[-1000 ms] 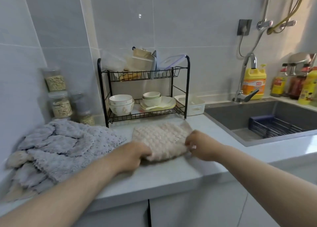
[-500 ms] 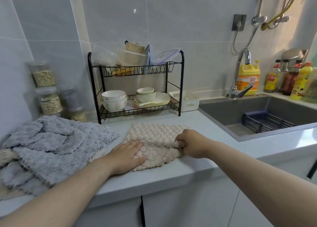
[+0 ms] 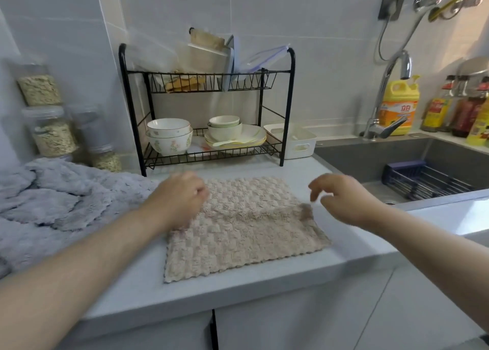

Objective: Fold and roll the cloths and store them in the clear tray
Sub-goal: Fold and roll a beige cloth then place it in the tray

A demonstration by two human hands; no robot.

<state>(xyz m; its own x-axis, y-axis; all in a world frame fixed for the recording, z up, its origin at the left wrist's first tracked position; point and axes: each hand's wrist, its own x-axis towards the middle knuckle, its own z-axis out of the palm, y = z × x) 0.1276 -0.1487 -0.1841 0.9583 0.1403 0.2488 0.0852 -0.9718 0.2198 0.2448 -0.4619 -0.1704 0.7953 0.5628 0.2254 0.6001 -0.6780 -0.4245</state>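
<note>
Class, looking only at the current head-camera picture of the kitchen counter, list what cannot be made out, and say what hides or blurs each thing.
1. Left hand: its fingers are motion-blurred, so any grip on the beige cloth is unclear.
2. Grey cloths: cut off by the left edge, heaped, so their count is unclear.
3. Bottles by the sink: cut off by the right edge, labels too small.
4. Upper shelf of the black rack: overlapping items, hard to identify.

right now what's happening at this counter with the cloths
A person is working on a beige cloth spread flat on the counter in front of a dish rack. The left hand rests at the cloth's left edge, fingers curled; whether it pinches the cloth is unclear. The right hand hovers open over the right edge. A heap of grey cloths waits at the left, not yet folded.
</note>
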